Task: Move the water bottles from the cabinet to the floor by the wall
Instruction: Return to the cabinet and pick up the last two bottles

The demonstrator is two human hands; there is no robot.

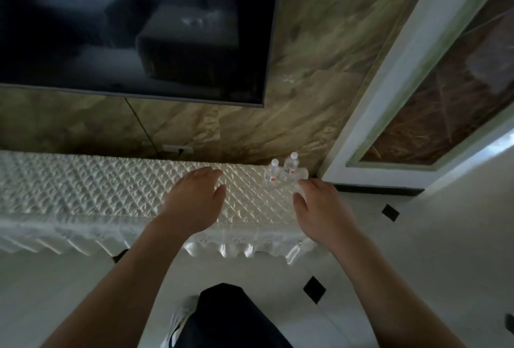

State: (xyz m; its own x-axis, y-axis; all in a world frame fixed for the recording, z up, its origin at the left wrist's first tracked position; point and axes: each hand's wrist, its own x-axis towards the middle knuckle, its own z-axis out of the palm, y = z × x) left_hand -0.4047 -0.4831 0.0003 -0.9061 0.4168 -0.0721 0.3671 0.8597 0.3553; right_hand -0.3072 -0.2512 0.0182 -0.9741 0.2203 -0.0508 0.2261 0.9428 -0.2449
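Head view: I see the two water bottles [291, 167] upright at the far right corner of the cabinet [111, 180], just beyond the right hand [319, 203], the left hand [194, 197] farther off, both hands spread and holding nothing.

Dark television [133, 24], marble wall [319, 41]; white tiled floor [417, 236]

Home living room: wall-mounted television [133, 24] above cloth-covered cabinet [111, 189].

Quilted satin cover [111, 189] (glossy), clear plastic bottles [281, 171], polished marble wall [306, 69].
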